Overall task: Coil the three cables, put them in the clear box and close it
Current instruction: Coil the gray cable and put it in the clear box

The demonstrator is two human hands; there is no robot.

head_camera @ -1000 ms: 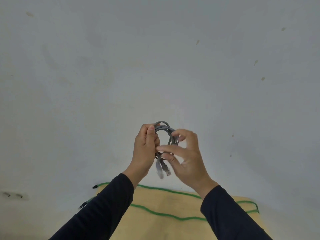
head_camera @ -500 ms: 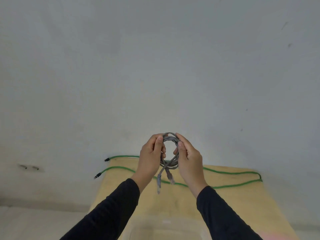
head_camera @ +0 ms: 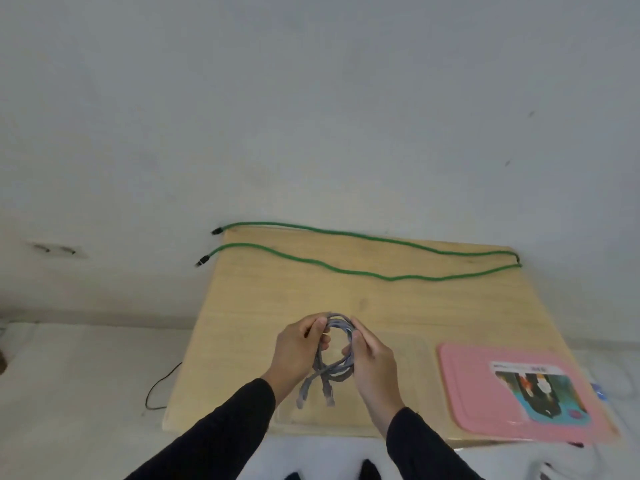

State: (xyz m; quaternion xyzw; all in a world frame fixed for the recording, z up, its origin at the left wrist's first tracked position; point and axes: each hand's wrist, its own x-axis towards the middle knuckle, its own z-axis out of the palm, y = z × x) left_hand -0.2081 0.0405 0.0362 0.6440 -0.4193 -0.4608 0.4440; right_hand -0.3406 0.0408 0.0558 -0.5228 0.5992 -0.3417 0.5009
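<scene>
A grey network cable (head_camera: 337, 370) is wound into a small coil, its two plug ends dangling below. My left hand (head_camera: 298, 351) pinches the coil's left side and my right hand (head_camera: 372, 365) grips its right side. Both hold it in the air just above a clear box (head_camera: 415, 382), which stands open near the table's front edge and is faint to see. A long green cable (head_camera: 391, 279) lies uncoiled, folded in two strands across the far side of the table. The box's pink lid (head_camera: 467, 393) rests flat to the right.
The wooden table (head_camera: 259, 306) stands against a pale wall. The green cable's plugs hang off its far left corner. A thin black wire (head_camera: 156, 389) lies on the white surface left of the table. The pink lid carries a printed label.
My view has tilted down, and both hands have come down with the grey coil from in front of the wall to just above the table. The clear box and pink lid have come into sight.
</scene>
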